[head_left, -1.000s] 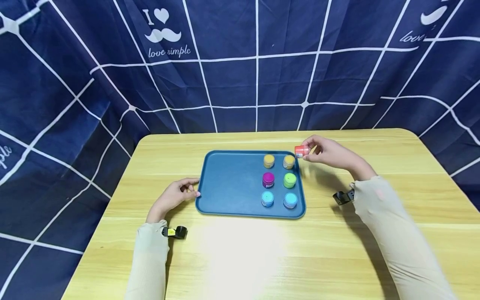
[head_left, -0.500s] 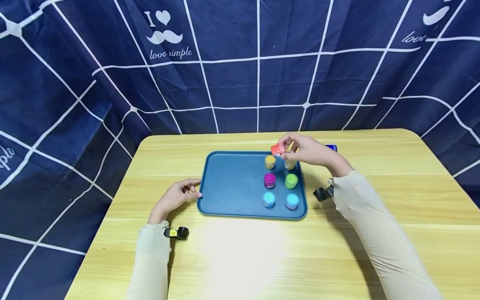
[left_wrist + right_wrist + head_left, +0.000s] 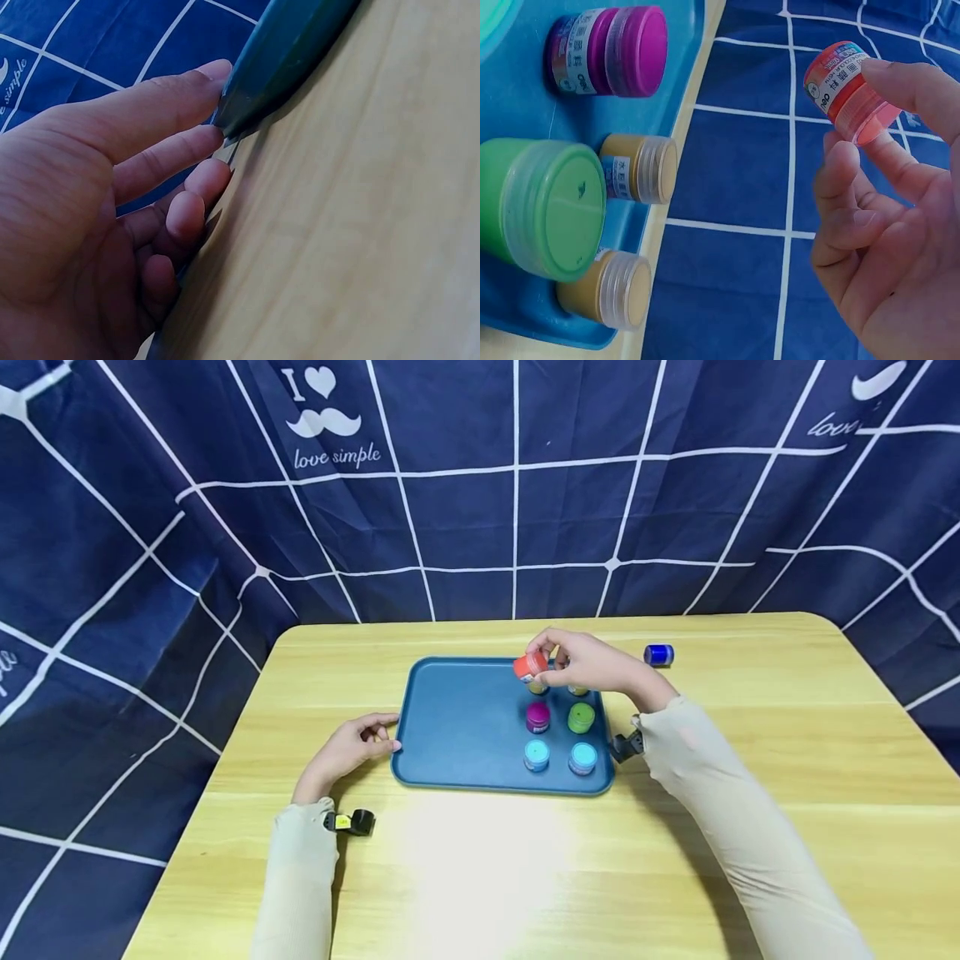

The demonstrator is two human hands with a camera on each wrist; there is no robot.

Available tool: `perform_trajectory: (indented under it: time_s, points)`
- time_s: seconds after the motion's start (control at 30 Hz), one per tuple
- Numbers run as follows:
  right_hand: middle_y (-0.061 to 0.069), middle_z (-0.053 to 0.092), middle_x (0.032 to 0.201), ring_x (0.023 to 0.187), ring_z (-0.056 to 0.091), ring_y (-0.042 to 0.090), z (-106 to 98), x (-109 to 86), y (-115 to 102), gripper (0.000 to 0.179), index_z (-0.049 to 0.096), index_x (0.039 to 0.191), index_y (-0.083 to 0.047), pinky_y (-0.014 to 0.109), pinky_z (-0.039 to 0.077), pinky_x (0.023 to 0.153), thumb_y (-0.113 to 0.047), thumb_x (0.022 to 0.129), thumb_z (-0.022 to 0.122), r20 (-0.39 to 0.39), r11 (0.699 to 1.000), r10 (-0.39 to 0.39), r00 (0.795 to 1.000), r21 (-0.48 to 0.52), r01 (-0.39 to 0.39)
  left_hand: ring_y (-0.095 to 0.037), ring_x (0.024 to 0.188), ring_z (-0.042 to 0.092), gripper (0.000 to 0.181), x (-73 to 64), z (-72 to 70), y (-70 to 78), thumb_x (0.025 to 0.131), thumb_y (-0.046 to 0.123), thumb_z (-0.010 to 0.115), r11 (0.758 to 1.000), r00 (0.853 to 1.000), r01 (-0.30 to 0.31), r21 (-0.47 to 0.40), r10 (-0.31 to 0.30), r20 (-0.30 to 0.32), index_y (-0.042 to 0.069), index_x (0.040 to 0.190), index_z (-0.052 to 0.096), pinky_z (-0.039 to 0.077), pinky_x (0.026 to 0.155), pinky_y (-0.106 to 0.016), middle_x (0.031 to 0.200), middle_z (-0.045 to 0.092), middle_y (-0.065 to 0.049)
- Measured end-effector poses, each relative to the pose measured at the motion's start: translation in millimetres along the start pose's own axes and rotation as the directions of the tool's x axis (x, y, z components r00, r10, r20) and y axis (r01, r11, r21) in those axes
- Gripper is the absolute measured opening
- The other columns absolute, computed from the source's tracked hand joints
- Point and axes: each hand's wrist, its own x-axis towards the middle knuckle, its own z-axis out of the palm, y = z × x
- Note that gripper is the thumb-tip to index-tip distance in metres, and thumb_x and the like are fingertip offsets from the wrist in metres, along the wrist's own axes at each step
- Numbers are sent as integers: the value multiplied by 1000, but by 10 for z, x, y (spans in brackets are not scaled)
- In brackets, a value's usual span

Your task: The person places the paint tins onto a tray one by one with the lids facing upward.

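My right hand (image 3: 592, 662) pinches a small paint jar (image 3: 530, 667) of orange-red paint between thumb and fingers, tilted above the tray's back edge. In the right wrist view this jar's label and clear lid show, with the lid toward the palm. Below it are two yellow-ochre jars (image 3: 639, 169), partly hidden in the head view. My left hand (image 3: 347, 755) holds the left rim of the blue tray (image 3: 457, 727) with thumb and index finger, while the other fingers curl loosely. On the tray also stand a magenta jar (image 3: 537, 717), a green jar (image 3: 581, 717) and two light-blue jars (image 3: 536, 755).
A dark-blue jar (image 3: 658, 655) lies on its side on the wooden table (image 3: 480, 868), right of the tray. Behind the table hangs a navy curtain (image 3: 465, 527) with white lines. Each wrist wears a black camera, and the right one (image 3: 627, 746) is beside the tray's right rim.
My right hand has carried the orange-red jar left, from beyond the tray's right back corner to over the left ochre jar. The dark-blue jar has come into view. The left hand stays at the rim.
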Motion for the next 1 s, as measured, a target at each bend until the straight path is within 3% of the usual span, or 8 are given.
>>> perform_trajectory:
  time_s: [0.27,0.53,0.8,1.0]
  points:
    - [10,60,107,77,56,22,51,89,-79,40,56,120,-8,31,45,62,-22,86,71,46,999,47,998,-1,-47,-18,77,45,49,19,-9,-17,89,10,68,1000,1000,5,-1,-5,-7,-5,133,54,37,67,-21,88,55,-6]
    - [7,63,110,91,61,22,148,213,-108,41,58,120,-9,33,50,78,-23,84,72,95,996,54,994,-72,-48,-15,77,46,54,174,16,-356,87,20,72,1000,1000,-6,6,7,-23,3,135,54,37,65,-21,90,57,-3]
    - [8,63,103,78,55,17,250,339,-71,37,59,115,-6,28,46,72,-18,83,73,156,995,46,987,-94,-31,-15,74,46,54,185,-1,-367,86,24,73,1000,1000,-15,2,15,-24,5,134,56,37,62,-22,90,58,-4]
    - [8,63,103,86,55,20,307,384,-69,35,60,114,-6,31,46,77,-16,83,73,208,991,83,975,-123,-58,-16,73,46,53,167,13,-365,86,23,73,1000,999,-18,4,18,-26,6,134,57,36,62,-21,90,58,-4]
